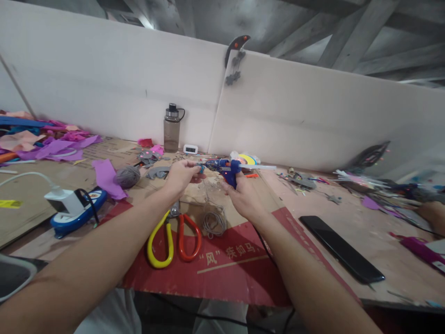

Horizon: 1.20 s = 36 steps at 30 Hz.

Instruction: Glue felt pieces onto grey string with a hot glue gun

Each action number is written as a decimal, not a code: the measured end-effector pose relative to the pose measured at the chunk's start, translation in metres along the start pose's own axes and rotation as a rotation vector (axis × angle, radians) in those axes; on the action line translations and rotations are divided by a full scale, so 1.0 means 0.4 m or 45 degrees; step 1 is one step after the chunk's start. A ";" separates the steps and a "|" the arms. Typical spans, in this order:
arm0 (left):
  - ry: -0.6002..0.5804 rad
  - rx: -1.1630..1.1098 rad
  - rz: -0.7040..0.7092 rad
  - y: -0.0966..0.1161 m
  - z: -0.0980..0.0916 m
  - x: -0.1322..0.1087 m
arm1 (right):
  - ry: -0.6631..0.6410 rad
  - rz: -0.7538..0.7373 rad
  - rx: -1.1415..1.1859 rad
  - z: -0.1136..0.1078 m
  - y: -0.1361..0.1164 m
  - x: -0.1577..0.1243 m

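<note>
Red-edged cardboard (pixel 239 273), glue gun (pixel 226 170) raised above it.
My right hand (pixel 245 196) wraps its handle; my left hand (pixel 182 177) pinches what looks like a small bluish piece (pixel 201 169) near the nozzle (pixel 208 163). I should brace both, skin clear of hot metal; scissors (pixel 160 260) lie nearer.

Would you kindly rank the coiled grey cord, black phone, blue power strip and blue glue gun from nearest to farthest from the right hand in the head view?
1. Blue glue gun: held in the right hand.
2. Coiled grey cord: slightly left, nearer the person.
3. Black phone: off to the right.
4. Blue power strip: well over to the left.
</note>
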<state>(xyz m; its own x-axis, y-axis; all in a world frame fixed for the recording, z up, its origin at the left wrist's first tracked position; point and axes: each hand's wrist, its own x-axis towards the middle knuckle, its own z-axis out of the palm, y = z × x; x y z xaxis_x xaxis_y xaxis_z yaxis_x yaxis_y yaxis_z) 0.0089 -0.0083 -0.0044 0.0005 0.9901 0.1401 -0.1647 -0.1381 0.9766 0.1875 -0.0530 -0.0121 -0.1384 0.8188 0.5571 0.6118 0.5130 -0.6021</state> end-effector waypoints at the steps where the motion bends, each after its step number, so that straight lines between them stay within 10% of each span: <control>1: 0.000 0.002 -0.001 0.000 0.000 0.000 | 0.003 -0.008 0.001 0.000 0.000 0.000; 22: 0.025 0.286 0.181 -0.010 -0.010 0.011 | -0.034 -0.027 -0.294 -0.020 -0.041 -0.019; 36: -0.060 -0.235 -0.261 -0.002 -0.020 0.018 | 0.064 0.193 0.230 -0.010 0.008 0.005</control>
<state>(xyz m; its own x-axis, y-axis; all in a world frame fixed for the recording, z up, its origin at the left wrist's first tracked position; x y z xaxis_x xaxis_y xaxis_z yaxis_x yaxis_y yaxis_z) 0.0010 -0.0007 -0.0056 0.0976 0.9942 -0.0457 -0.3332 0.0759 0.9398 0.1922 -0.0509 -0.0106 -0.0138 0.8786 0.4774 0.4731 0.4264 -0.7710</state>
